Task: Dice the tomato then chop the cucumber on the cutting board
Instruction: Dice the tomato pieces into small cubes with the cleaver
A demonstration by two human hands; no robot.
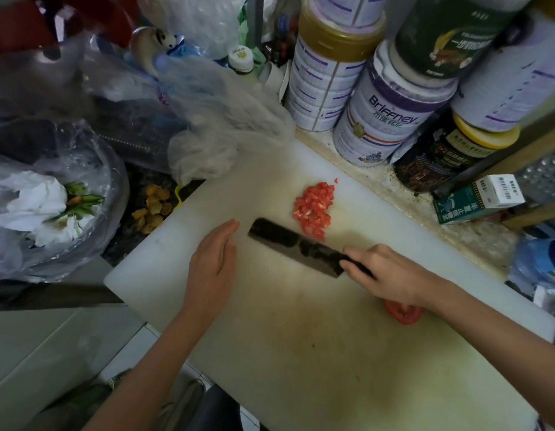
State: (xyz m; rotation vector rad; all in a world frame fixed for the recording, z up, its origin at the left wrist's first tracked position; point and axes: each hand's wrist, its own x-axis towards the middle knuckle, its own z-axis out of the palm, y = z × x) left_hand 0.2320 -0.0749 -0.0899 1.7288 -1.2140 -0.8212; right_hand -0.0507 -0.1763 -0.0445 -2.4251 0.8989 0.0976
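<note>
— While the right hand (391, 275) grips the cleaver (296, 245), where's the diced tomato (315, 209)?
— Heaped just beyond the blade on the cutting board (270, 353); a tomato piece (403, 312) lies under that wrist. The left hand (212, 262) rests flat, fingers straight, holding nothing.

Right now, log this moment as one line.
left hand: open, over cutting board | right hand: grips cleaver | diced tomato: piled | tomato piece: undiced

Left hand (212, 262): we see it bare.
Right hand (391, 275): bare as well, we find.
Forearms (152, 362): both bare as far as we can follow them.
Lower body: dark cloth (217, 412), too blurred for us to name.
</note>
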